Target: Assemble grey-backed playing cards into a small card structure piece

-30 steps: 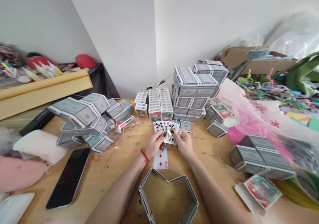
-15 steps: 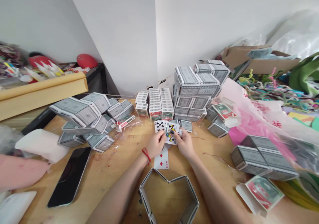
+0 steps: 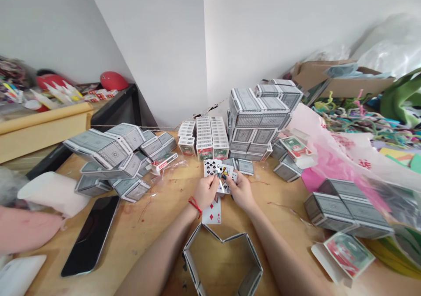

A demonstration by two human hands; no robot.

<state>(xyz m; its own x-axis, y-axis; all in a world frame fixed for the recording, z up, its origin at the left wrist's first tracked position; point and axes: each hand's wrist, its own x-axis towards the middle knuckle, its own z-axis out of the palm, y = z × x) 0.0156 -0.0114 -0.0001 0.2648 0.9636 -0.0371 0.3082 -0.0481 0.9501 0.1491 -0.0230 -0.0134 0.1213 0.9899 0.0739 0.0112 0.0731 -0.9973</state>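
Observation:
Between thumb and fingers, my left hand [image 3: 206, 190] grips playing cards, with a ten of spades [image 3: 211, 168] fanned out at its top. From the other side my right hand [image 3: 241, 191] pinches the same group, where a queen card [image 3: 225, 178] faces up in front. Fingers hide part of the cards. Below them on the table lies a three of diamonds [image 3: 212, 212], partly covered by my left hand. Nearer to me, between my forearms, stands a heart-shaped frame [image 3: 223, 240] built of folded cards.
Grey-backed card blocks are stacked at left [image 3: 101, 149] and right [image 3: 259, 112]. Rows of card boxes [image 3: 212, 133] stand behind my hands. A black phone [image 3: 90, 234] lies at left, an opened card box [image 3: 348, 256] at front right. Pink plastic [image 3: 319, 155] covers the right side.
The queen card in my hands has shifted slightly left and down against the ten of spades. Both hands keep hold of the cards.

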